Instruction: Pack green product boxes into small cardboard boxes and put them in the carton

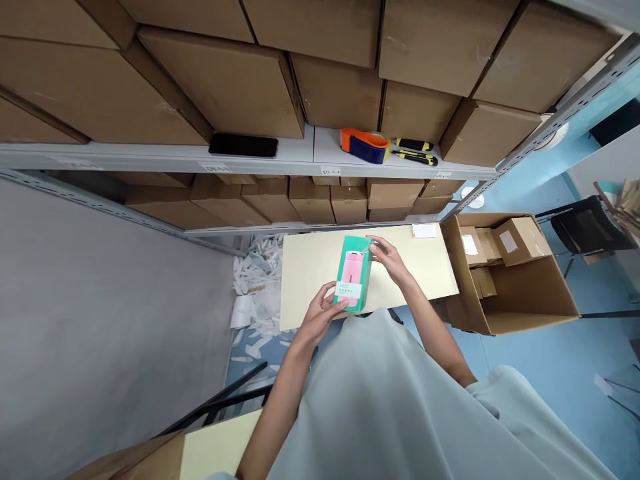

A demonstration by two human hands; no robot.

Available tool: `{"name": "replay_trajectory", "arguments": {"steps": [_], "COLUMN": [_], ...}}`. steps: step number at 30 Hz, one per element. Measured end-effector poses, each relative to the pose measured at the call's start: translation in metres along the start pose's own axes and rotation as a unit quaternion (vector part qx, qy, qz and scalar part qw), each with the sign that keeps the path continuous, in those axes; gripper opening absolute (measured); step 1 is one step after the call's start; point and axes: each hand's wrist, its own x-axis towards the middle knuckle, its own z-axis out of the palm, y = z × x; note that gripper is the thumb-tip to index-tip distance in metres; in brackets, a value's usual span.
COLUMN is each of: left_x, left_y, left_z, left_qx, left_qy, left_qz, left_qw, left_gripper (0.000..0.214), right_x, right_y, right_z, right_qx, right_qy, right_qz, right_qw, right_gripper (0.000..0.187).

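Observation:
A green box point(365, 283) printed with a picture of a pink bottle-like item is held between my two hands, above the pale table. My left hand point(320, 312) grips its lower left corner, thumb across the front and fingers along the side. At the upper right corner, my right hand point(391, 259) has its fingers and thumb on the box's edge. The box is tilted, its printed front facing up toward me. A pale band with small print crosses its lower front.
A pale tabletop point(310, 267) carries a white card point(424, 231). To the right stands an open carton point(530, 293) with smaller boxes inside. The shelf ahead holds a phone point(243, 145), a tape dispenser point(366, 145), cutters point(415, 157) and brown cartons. Paper scraps point(260, 267) litter the left floor.

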Motion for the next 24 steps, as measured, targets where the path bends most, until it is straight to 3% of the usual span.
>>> {"name": "replay_trajectory", "arguments": {"steps": [6,10,13,18,21,24], "left_x": [-0.005,-0.001,-0.001,-0.005,-0.004,-0.004], "left_y": [-0.014,-0.023,-0.019,-0.005,-0.006,-0.011], "left_z": [-0.01,-0.014,-0.012,0.001,0.006,0.003], "left_qx": [-0.165,-0.205,-0.174,-0.067,-0.026,-0.04], "left_qy": [-0.107,-0.142,-0.124,-0.034,0.01,0.016], "left_qz": [-0.052,-0.069,-0.06,-0.01,-0.009,-0.018], "left_qw": [0.979,0.966,0.975,0.997,1.0,0.999], "left_gripper": [0.08,0.062,0.063,0.084,0.08,0.077], "right_x": [-0.013,-0.013,-0.009,-0.007,-0.01,-0.015], "right_y": [-0.009,-0.008,-0.006,0.003,0.007,0.004], "right_z": [0.002,0.009,0.008,0.007,0.009,0.007], "right_qx": [0.095,0.13,0.106,0.041,0.013,0.014], "right_qy": [-0.113,-0.094,-0.038,0.047,0.059,0.03], "right_qz": [0.025,0.019,0.033,0.036,0.028,0.03], "right_qw": [0.989,0.987,0.993,0.997,0.998,0.999], "right_gripper": [0.091,0.08,0.073,0.072,0.074,0.075]}}
